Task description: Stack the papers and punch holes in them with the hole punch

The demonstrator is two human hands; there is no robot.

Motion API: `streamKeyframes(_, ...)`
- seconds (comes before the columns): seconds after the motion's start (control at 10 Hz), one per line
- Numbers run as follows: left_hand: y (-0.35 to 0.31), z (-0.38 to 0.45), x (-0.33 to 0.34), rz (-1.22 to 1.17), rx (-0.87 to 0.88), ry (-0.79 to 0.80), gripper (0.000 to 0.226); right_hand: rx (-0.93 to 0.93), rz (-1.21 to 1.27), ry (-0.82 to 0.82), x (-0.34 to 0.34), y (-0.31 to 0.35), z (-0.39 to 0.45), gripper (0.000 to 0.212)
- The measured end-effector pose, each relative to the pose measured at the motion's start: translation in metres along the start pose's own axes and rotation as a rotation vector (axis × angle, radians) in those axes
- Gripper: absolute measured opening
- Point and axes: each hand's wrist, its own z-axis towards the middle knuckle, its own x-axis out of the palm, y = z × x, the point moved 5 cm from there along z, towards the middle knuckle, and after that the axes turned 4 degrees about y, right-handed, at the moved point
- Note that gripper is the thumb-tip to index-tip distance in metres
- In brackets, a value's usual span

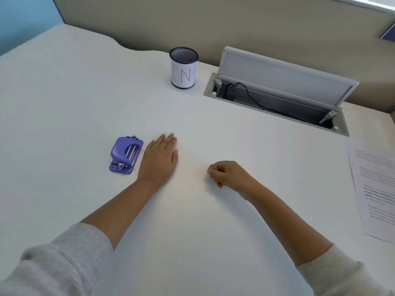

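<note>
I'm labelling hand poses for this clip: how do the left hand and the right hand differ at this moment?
The left hand lies flat, fingers straight, palm down on the white desk; the right hand is curled into a loose fist. The left hand sits right beside the purple hole punch, without touching it; the right hand is nearer the printed papers, though well short of them. Both hold nothing and rest on the desk.

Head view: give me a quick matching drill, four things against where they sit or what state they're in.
Things:
1. hole punch
2. papers
3. pen cup
4. right hand

Places or states:
A. far side of the desk, marked IN
B. right edge of the desk
C. fingers curled, holding nothing
D. just left of the flat left hand

Pairs: 1-D, 2-B, 3-A, 4-C
</note>
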Motion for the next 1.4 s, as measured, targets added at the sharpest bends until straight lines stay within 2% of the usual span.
streamKeyframes(0.1, 0.001, 0.001, 0.001, 0.007, 0.003, 0.000, 0.057, -0.004, 0.167, -0.034, -0.017, 0.008, 0.023, 0.019)
streamKeyframes(0.2, 0.000, 0.001, -0.001, 0.023, 0.007, -0.015, 0.051, -0.059, 0.163, -0.087, -0.043, 0.040, 0.056, 0.013)
streamKeyframes(0.3, 0.000, 0.001, -0.002, 0.056, 0.003, -0.029, 0.048, -0.179, 0.006, -0.193, -0.073, 0.100, 0.101, 0.014)
streamKeyframes(0.4, 0.002, 0.001, 0.000, 0.081, 0.006, -0.032, 0.047, -0.296, -0.197, -0.345, -0.101, 0.168, 0.145, 0.026)
streamKeyframes(0.5, 0.002, 0.001, 0.002, 0.105, 0.000, -0.046, 0.046, -0.321, -0.388, -0.434, -0.118, 0.215, 0.188, 0.035)
streamKeyframes(0.6, 0.002, 0.001, 0.003, 0.100, -0.001, -0.053, 0.047, -0.290, -0.608, -0.465, -0.123, 0.232, 0.223, 0.036)
streamKeyframes(0.7, 0.004, 0.001, 0.004, 0.086, -0.001, -0.044, 0.058, -0.217, -0.752, -0.470, -0.123, 0.227, 0.248, 0.029)
streamKeyframes(0.8, 0.004, 0.001, 0.004, 0.090, -0.009, -0.040, 0.058, -0.170, -0.745, -0.446, -0.124, 0.216, 0.257, 0.018)
streamKeyframes(0.9, 0.004, 0.000, 0.003, 0.083, -0.018, -0.029, 0.058, -0.193, -0.700, -0.434, -0.128, 0.213, 0.257, 0.017)
streamKeyframes(1.2, 0.005, -0.001, 0.001, 0.072, -0.036, -0.037, 0.061, -0.341, -0.548, -0.463, -0.122, 0.211, 0.213, 0.027)
streamKeyframes(1.4, 0.004, -0.002, 0.005, 0.075, -0.037, -0.071, 0.062, -0.474, -0.433, -0.459, -0.125, 0.183, 0.160, 0.020)
